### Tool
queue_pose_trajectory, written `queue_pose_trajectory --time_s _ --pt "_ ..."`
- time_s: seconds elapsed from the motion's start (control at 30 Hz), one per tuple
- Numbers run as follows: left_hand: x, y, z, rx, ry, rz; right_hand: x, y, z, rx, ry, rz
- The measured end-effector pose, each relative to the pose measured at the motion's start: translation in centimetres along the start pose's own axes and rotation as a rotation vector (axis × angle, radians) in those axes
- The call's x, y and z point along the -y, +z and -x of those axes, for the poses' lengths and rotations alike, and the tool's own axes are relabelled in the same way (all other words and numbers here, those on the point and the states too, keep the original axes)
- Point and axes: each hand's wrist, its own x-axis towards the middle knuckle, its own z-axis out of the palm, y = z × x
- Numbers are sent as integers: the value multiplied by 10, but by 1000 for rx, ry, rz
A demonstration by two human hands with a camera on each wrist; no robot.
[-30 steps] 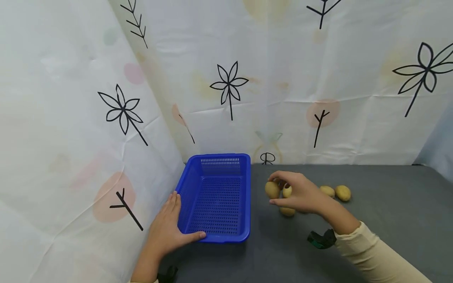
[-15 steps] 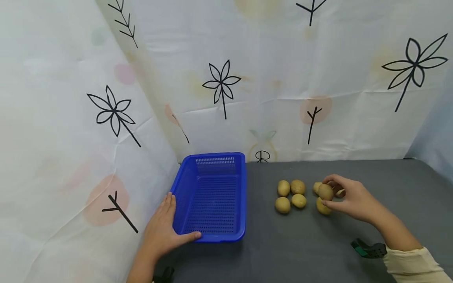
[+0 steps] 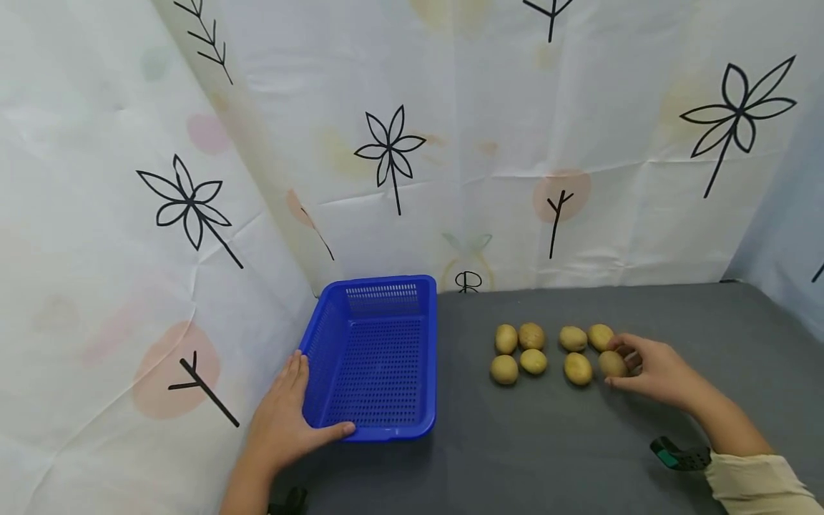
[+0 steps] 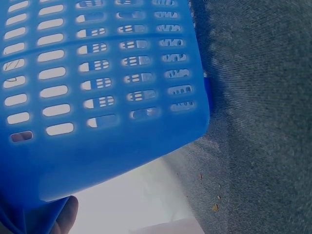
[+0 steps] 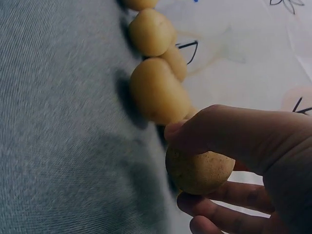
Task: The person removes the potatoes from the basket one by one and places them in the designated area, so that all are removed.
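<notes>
My right hand (image 3: pixel 656 372) pinches a round brown potato (image 3: pixel 613 364) between thumb and fingers, at the right end of the potatoes on the grey table. In the right wrist view that potato (image 5: pixel 200 170) sits under the thumb, with fingers below it. Just left of it lies a yellower potato (image 3: pixel 578 369); two more, a potato (image 3: pixel 572 338) and a potato (image 3: pixel 601 337), lie behind. My left hand (image 3: pixel 283 418) rests with straight fingers on the left side of a blue perforated plastic basket (image 3: pixel 430 357), its thumb along the front rim. Nothing lies inside the basket.
Between basket and right hand sits another cluster of several potatoes (image 3: pixel 531 336). A white cloth (image 3: pixel 502 143) with plant drawings hangs behind the grey table (image 3: pixel 515 450) and along its left side. A dark strap (image 3: pixel 680 455) is on the right wrist.
My right hand has carried the potato rightward from beside the basket and lowered it to the right end of the other potatoes. The left hand stays on the basket; the head view shifts slightly.
</notes>
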Motion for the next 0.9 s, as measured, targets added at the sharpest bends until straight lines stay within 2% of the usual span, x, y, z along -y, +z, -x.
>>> queue_pose_trajectory --time_s 0.3,0.47,0.6,0.73,0.9 --pt "2 2 -4 2 8 20 -15 12 1 -17 13 0" --pt "9 -1 -3 -12 12 30 -15 19 -4 -4 42 -4" --pt "12 -6 -4 3 -8 63 -13 20 -8 9 53 -14" --pt "7 -14 -7 -8 -19 90 -11 15 -10 3 55 -8" --pt "-8 -24 -14 -51 -5 76 -2 7 -8 -11 42 14"
